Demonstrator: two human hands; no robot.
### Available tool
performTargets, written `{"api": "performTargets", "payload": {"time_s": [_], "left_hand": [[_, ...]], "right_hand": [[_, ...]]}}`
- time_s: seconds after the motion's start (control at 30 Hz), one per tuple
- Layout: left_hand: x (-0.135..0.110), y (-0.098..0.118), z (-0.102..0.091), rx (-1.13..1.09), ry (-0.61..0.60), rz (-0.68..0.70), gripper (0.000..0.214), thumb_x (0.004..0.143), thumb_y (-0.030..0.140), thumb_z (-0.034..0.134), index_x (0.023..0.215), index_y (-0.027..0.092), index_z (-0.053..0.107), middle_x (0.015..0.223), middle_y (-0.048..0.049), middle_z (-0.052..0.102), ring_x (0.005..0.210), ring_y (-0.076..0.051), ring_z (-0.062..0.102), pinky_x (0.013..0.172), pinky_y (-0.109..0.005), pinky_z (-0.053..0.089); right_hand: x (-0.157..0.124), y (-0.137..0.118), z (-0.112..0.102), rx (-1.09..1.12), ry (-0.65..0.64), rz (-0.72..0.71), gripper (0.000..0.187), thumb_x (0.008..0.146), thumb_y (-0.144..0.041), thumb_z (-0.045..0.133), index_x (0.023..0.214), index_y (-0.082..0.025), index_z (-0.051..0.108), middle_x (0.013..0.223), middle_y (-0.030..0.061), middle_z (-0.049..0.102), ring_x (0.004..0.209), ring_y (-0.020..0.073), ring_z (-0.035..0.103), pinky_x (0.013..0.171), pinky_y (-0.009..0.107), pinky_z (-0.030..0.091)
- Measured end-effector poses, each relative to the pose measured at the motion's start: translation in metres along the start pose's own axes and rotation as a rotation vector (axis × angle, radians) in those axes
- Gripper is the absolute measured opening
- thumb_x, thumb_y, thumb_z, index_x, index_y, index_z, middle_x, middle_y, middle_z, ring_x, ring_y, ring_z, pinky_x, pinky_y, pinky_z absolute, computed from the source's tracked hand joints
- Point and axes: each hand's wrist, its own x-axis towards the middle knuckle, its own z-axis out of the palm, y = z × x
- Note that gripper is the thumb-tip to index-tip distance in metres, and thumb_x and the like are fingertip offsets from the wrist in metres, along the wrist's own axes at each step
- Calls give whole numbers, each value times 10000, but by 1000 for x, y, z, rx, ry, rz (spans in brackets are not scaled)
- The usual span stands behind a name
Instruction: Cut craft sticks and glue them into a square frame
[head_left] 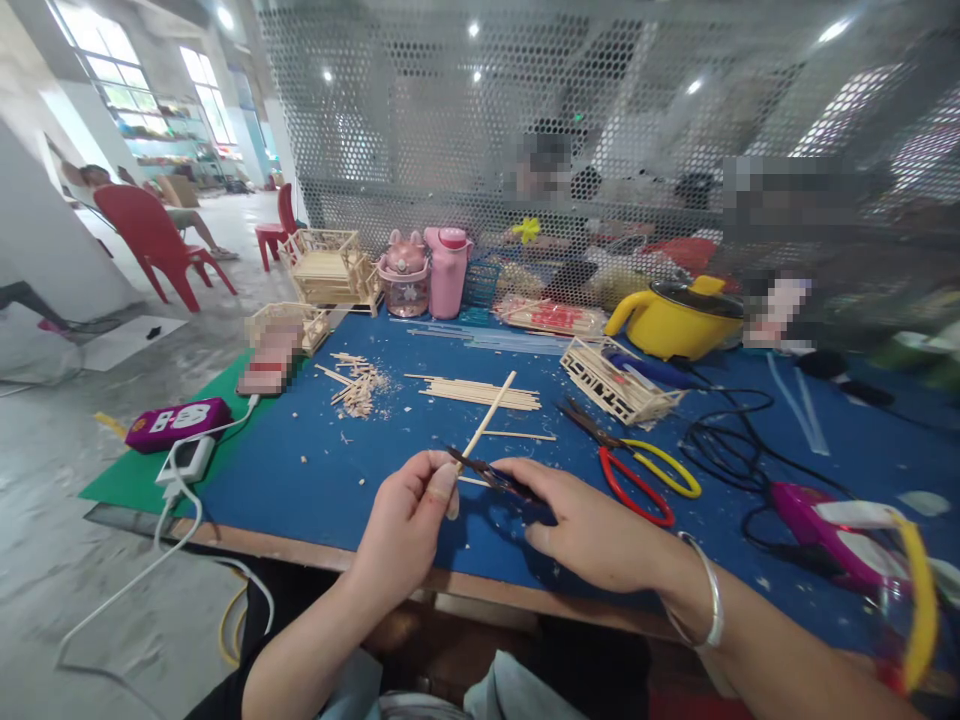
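My left hand (409, 510) pinches the lower end of a thin wooden stick (491, 410), which slants up and away to the right. In my right hand (581, 515) is a pair of dark pliers (491, 474), its jaws against the stick beside my left fingertips. My right palm hides most of the pliers' handles. Beyond my hands lies a row of similar sticks (480, 393), with one loose stick (521, 435) nearer to me. A heap of short stick pieces (356, 388) is to the left. Scissors (630, 455) with red and yellow handles rest to the right.
Small wooden frames (334, 270) stand at the back left, near a pink bottle (448, 275). Another stick frame (615, 385) is right of centre, before a yellow pot (682, 320). Black cables (720, 440) and a purple device (825, 535) lie right. A perforated screen (420, 130) bounds the back.
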Motion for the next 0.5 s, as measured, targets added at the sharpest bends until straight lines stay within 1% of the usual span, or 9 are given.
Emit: {"api": "performTargets", "payload": {"time_s": [0.13, 0.23, 0.3, 0.33, 0.4, 0.5], "left_hand": [[-2, 2, 0, 10, -13, 21, 335, 888, 442, 383, 701, 173, 456, 586, 50, 426, 500, -59, 327, 488, -182, 281], [1, 0, 3, 25, -77, -6, 382, 877, 494, 359, 711, 169, 469, 573, 50, 395, 500, -66, 310, 473, -191, 267], [6, -3, 6, 82, -92, -39, 431, 857, 531, 367, 668, 160, 480, 554, 46, 381, 499, -70, 309, 460, -195, 253], [10, -5, 8, 107, -91, -64, 451, 847, 544, 376, 646, 156, 488, 542, 43, 382, 494, -70, 314, 452, -196, 247], [18, -9, 12, 92, -104, -157, 476, 834, 565, 378, 621, 154, 493, 504, 44, 376, 460, -67, 314, 426, -195, 234], [28, -7, 16, -83, -163, -346, 467, 823, 594, 363, 653, 175, 475, 431, 77, 294, 367, -55, 215, 359, -191, 176]], "right_hand": [[1, -3, 1, 3, 22, -11, 396, 684, -64, 477, 1041, -217, 552, 939, 22, 635, 864, 175, 563, 758, 273, 411], [4, -2, 5, -10, 24, -33, 321, 713, -73, 467, 992, -206, 552, 876, 16, 638, 779, 156, 557, 700, 249, 400], [7, 2, 10, -73, 41, -54, 293, 729, -88, 466, 989, -199, 544, 872, 27, 631, 775, 160, 550, 687, 248, 390], [9, 5, 12, -138, 74, -58, 299, 726, -94, 471, 1001, -190, 538, 889, 42, 626, 795, 170, 547, 696, 257, 386], [15, 11, 17, -347, 187, -48, 353, 699, -97, 486, 1045, -155, 526, 936, 91, 606, 853, 211, 533, 731, 295, 375], [24, 16, 20, -677, 359, -21, 432, 652, -116, 505, 1084, -95, 522, 958, 151, 576, 884, 274, 501, 747, 361, 353]]}}
